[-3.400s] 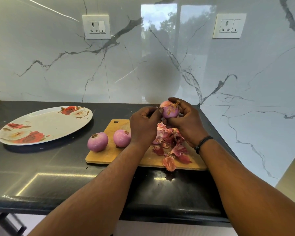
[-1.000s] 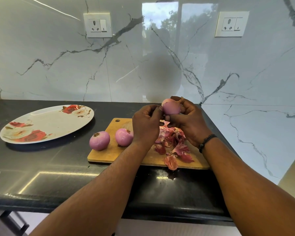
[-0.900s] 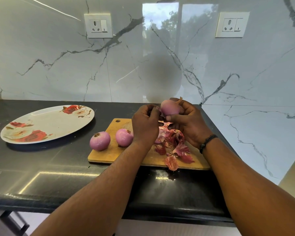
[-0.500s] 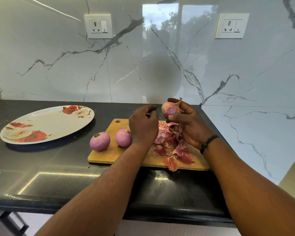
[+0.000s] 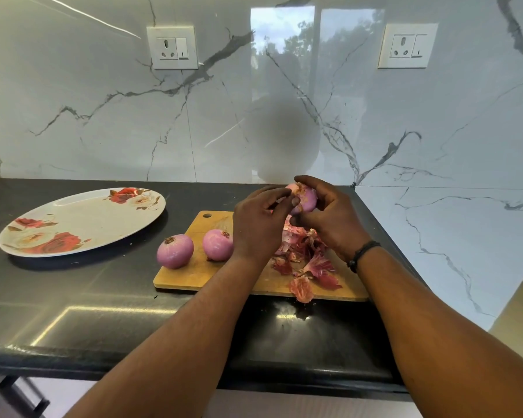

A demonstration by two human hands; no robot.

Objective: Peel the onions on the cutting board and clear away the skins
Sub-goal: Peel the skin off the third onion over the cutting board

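Observation:
My right hand (image 5: 329, 217) grips a pink onion (image 5: 305, 199) above the far side of the wooden cutting board (image 5: 194, 273). My left hand (image 5: 258, 224) is at the onion's left side, its thumb and fingertips pinching at the root end. Two peeled onions lie on the board's left part, one at the left edge (image 5: 175, 251) and one beside it (image 5: 217, 245). A heap of red onion skins (image 5: 305, 263) lies on the board below my hands, with one piece hanging over the front edge.
A white oval plate with red flowers (image 5: 79, 221) sits on the black counter (image 5: 73, 297) left of the board. The marble wall behind carries two sockets. The counter ends just right of the board, where a marble side panel drops away.
My right hand has turned the onion, so its root end now faces up. My left hand has come back to it from half a second ago. The two onions on the board stayed put.

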